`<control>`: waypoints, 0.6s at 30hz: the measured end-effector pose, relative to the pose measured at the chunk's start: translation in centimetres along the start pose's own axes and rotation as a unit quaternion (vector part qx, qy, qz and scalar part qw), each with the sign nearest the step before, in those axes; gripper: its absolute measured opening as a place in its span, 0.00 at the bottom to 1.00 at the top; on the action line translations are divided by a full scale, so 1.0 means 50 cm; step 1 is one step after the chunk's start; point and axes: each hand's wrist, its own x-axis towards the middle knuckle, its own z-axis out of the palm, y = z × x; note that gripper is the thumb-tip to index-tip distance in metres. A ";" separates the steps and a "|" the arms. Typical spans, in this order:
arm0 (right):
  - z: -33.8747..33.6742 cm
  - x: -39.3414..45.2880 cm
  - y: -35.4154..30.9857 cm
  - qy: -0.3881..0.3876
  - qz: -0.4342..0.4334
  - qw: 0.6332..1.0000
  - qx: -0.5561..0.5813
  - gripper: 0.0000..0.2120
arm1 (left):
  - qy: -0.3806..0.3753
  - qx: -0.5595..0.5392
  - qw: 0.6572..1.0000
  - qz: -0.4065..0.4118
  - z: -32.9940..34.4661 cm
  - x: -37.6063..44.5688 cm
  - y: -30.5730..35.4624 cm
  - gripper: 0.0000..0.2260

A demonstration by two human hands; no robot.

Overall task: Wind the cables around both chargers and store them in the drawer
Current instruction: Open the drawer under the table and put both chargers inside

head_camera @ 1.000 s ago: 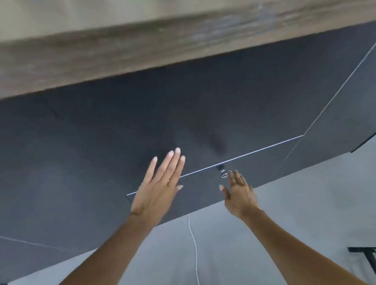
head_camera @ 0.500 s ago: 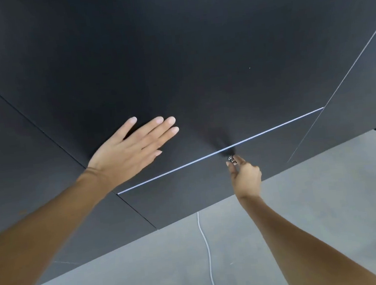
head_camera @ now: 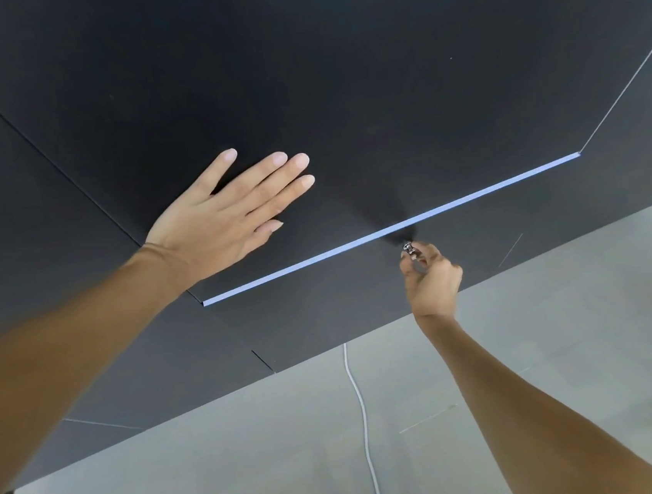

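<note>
Drawer (head_camera: pixel 362 299) knob (head_camera: pixel 409 247) pinched in right hand (head_camera: pixel 435 283) (left hand (head_camera: pixel 225 221) flat above).

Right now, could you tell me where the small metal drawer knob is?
The metal knob sits lower right of centre, pinched by the right hand, just below the drawer's pale top edge.

The left hand (head_camera: pixel 228 212) lies flat with its palm down, fingers straight and close together, thumb tucked alongside, and the bare forearm runs back to the lower left edge of the view. The right hand (head_camera: pixel 432 276) is curled, its thumb and fingertips pinched together at the top, and its bare forearm stretches back to the lower right corner.
</note>
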 end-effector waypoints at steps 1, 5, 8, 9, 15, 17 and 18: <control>-0.003 0.000 0.000 -0.003 0.003 1.000 -0.002 0.13 | 0.000 0.000 1.000 -0.004 -0.002 0.001 0.001 0.25; -0.010 0.001 -0.002 -0.028 0.021 0.999 -0.014 0.12 | -0.022 -0.004 1.000 0.011 -0.011 0.005 0.003 0.25; -0.014 0.004 -0.003 -0.034 0.030 0.999 -0.020 0.12 | -0.020 -0.016 1.000 0.016 -0.009 0.004 0.002 0.25; -0.015 0.004 -0.002 -0.035 0.028 0.999 -0.023 0.12 | -0.021 -0.018 0.999 0.017 -0.009 0.003 0.001 0.25; -0.052 -0.038 0.024 -0.031 0.006 0.999 -0.026 0.11 | -0.031 -0.029 0.999 0.014 -0.014 0.006 0.012 0.26; -0.073 -0.070 0.045 -0.011 -0.013 1.000 -0.021 0.10 | -0.039 -0.044 0.998 0.008 -0.021 0.008 0.013 0.26; -0.083 -0.085 0.056 -0.005 -0.015 1.000 -0.019 0.10 | -0.043 -0.048 0.998 0.006 -0.026 0.009 0.013 0.26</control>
